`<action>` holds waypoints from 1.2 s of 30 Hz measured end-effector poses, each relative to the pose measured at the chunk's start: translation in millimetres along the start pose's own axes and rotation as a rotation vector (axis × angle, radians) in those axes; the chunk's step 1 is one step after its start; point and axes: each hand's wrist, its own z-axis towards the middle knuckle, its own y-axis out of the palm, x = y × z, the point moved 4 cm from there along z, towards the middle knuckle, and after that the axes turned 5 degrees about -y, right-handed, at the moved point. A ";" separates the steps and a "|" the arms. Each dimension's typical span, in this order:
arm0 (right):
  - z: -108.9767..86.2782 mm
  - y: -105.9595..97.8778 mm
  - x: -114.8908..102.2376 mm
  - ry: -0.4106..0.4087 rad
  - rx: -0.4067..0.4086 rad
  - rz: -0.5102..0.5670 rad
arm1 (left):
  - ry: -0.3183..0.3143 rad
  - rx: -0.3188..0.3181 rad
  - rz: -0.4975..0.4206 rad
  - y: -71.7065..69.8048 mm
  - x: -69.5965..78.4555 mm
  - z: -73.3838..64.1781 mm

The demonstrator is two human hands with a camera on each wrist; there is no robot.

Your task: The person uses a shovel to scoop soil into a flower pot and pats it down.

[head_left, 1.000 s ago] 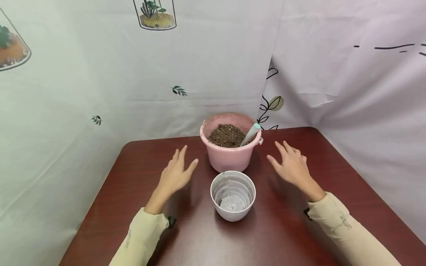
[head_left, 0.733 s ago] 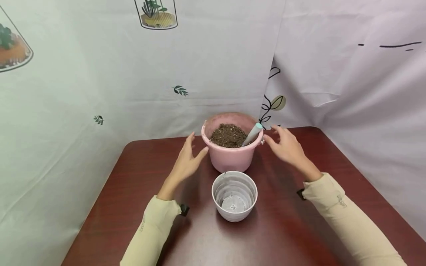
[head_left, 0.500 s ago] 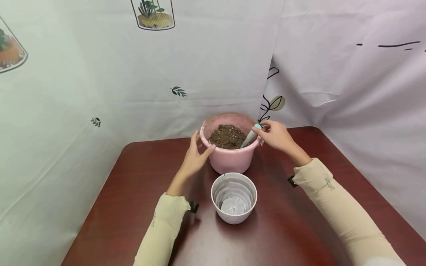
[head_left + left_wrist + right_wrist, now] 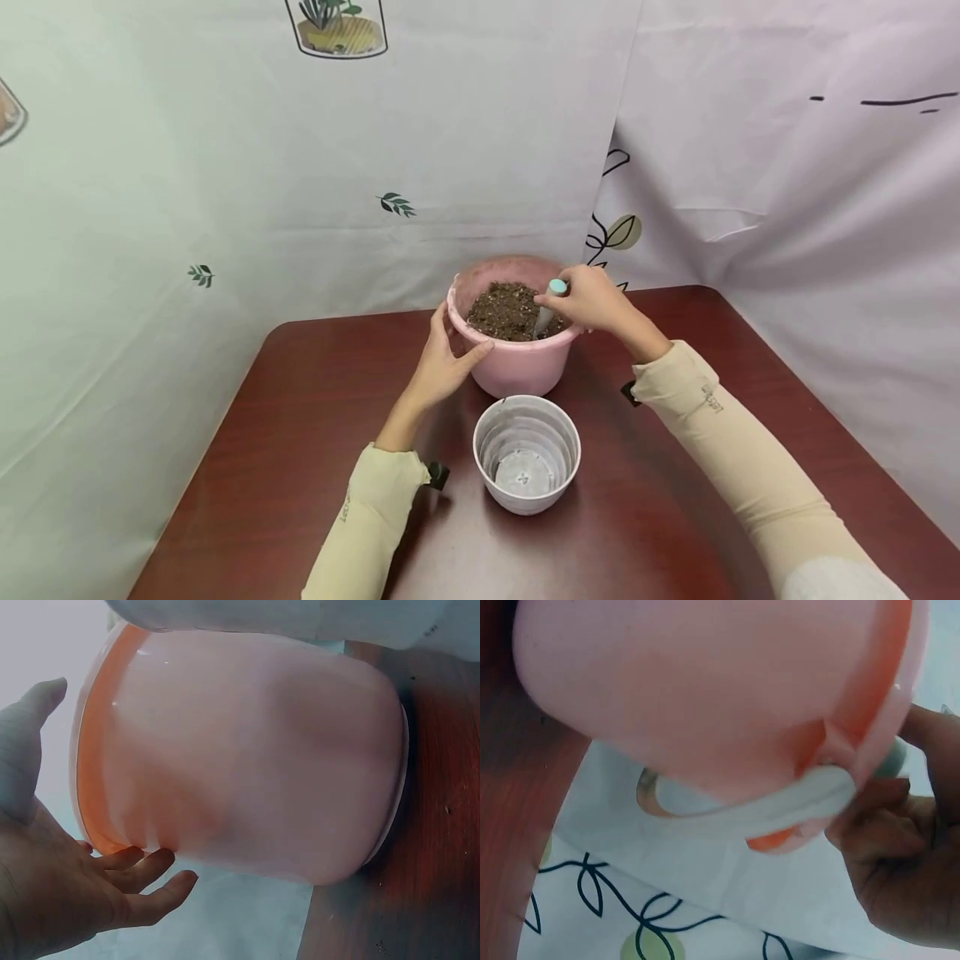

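A pink bucket (image 4: 521,368) of dark soil (image 4: 501,312) stands at the table's back. My left hand (image 4: 437,368) touches its left side, thumb at the front rim; the left wrist view shows loosely bent fingers (image 4: 154,866) against the wall. Over the right rim, my right hand (image 4: 600,302) pinches a grey-handled tool with a teal end (image 4: 557,287). Its lower end is buried in soil, so its kind is hidden. A whitish plastic pot (image 4: 525,503) sits upright in front of the bucket, with no soil visible in it.
The dark red wooden table (image 4: 337,379) has rounded back corners. Printed white cloth (image 4: 480,150) hangs close behind it and along both sides. A pale bail handle (image 4: 761,806) hangs from the bucket's right side in the right wrist view.
Both hands have moved in from the sides to the bucket. The left now touches it; the right has taken hold of the grey-handled tool and shifted it left, more upright.
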 end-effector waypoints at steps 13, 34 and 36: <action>-8.8 -5.4 12.4 0.093 0.026 0.204 | 0.038 0.093 0.038 11.1 -2.5 1.9; -19.3 -8.3 29.6 0.137 0.091 0.691 | 0.046 0.117 0.011 7.1 -25.8 8.9; -20.9 -9.3 31.6 0.136 0.108 0.707 | 0.051 0.124 0.007 6.6 -25.9 9.5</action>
